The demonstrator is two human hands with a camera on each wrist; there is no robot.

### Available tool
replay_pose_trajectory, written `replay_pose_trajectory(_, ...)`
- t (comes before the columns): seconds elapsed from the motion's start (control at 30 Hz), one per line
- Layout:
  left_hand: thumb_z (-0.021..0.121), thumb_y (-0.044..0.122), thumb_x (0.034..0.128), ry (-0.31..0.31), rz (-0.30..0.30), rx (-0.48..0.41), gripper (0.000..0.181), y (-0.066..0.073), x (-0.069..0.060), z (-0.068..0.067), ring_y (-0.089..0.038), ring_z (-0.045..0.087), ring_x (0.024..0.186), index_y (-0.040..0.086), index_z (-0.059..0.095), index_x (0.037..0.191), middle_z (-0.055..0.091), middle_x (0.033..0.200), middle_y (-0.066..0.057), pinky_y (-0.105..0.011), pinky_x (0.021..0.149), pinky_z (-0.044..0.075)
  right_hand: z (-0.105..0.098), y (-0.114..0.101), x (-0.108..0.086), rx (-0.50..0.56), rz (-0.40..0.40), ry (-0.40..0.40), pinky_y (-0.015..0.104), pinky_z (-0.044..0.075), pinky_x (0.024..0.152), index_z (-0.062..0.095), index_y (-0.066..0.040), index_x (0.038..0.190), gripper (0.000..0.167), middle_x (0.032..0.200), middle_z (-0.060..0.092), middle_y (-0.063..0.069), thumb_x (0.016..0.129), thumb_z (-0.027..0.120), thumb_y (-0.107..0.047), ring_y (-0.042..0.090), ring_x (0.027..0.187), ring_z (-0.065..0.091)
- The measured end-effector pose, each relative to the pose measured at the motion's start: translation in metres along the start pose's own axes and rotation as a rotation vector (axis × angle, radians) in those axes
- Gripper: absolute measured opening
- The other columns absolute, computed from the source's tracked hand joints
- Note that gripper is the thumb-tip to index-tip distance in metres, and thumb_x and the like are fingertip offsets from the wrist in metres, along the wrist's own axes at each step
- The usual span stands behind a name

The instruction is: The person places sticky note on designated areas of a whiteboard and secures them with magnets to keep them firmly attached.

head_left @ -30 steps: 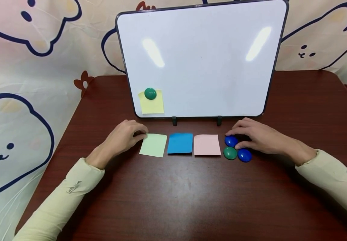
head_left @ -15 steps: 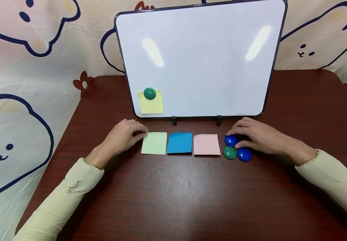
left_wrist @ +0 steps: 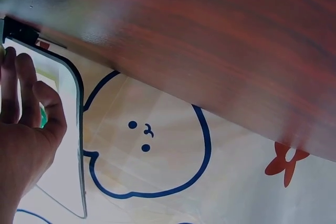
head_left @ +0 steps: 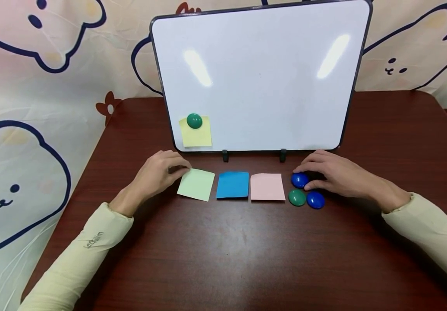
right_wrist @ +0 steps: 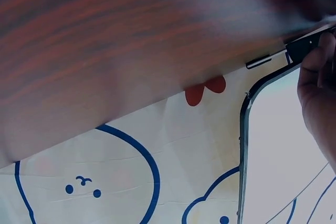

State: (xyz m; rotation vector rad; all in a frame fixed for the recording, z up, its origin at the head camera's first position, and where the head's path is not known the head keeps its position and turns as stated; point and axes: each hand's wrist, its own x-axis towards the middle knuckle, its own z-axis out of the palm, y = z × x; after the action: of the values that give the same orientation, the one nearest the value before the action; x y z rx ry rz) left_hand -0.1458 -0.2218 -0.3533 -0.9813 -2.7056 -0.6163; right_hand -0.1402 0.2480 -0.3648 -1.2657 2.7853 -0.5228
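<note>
In the head view my left hand (head_left: 157, 172) pinches the upper left corner of a pale green sticky note (head_left: 196, 185), which sits slightly turned over the table. A blue sticky note (head_left: 233, 185) and a pink sticky note (head_left: 268, 187) lie to its right in a row. My right hand (head_left: 336, 172) holds a round blue magnet (head_left: 300, 180) between thumb and fingers. Just in front of it are a green magnet (head_left: 297, 197) and a second blue magnet (head_left: 316, 200). The wrist views show each hand (left_wrist: 31, 129) only at the frame's edge, its held thing mostly hidden.
Behind the notes a whiteboard (head_left: 262, 77) stands on small black feet (head_left: 283, 155). A green magnet (head_left: 194, 121) holds a yellow sticky note (head_left: 196, 136) at its lower left. A cartoon-printed cloth (head_left: 21, 99) hangs behind the brown table (head_left: 231, 259).
The green note straightened, then turned askew again as my left hand rose slightly. My right hand has shifted the blue magnet slightly away from the green one.
</note>
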Motion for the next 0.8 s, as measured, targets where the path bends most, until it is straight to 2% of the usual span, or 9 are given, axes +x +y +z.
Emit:
replay_pose_trajectory(0.23, 0.08, 0.0, 0.0802, 0.029, 0.007, -0.026, 0.018, 0.002, -0.002, 0.0, -0.019, 0.067, 0.089, 0.011, 0.078, 0.095, 0.076, 0.094, -0.003, -0.04, 0.082, 0.053, -0.001, 0.0, 0.0, 0.001, 0.014, -0.008, 0.043, 0.055, 0.087, 0.069, -0.02, 0.123, 0.044, 0.118, 0.067, -0.001, 0.082, 0.082, -0.029, 0.016, 0.111, 0.056)
replay_pose_trajectory(0.5, 0.082, -0.001, 0.0769, 0.147, 0.056, -0.021, 0.021, 0.003, 0.001, 0.002, -0.019, 0.065, 0.084, 0.01, 0.079, 0.094, 0.076, 0.092, -0.004, -0.032, 0.072, 0.043, -0.002, 0.0, -0.001, 0.002, 0.026, -0.012, 0.044, 0.054, 0.088, 0.069, -0.02, 0.124, 0.045, 0.118, 0.067, -0.001, 0.083, 0.082, -0.031, 0.016, 0.111, 0.055)
replay_pose_trajectory(0.8, 0.083, 0.005, 0.0783, 0.208, 0.044, -0.045, 0.017, 0.005, 0.011, 0.0, -0.017, 0.062, 0.077, 0.009, 0.078, 0.095, 0.076, 0.088, -0.006, -0.029, 0.069, 0.043, -0.003, -0.002, -0.003, -0.002, 0.037, 0.006, 0.042, 0.054, 0.087, 0.069, -0.023, 0.125, 0.044, 0.118, 0.067, -0.003, 0.084, 0.08, -0.034, 0.014, 0.111, 0.054)
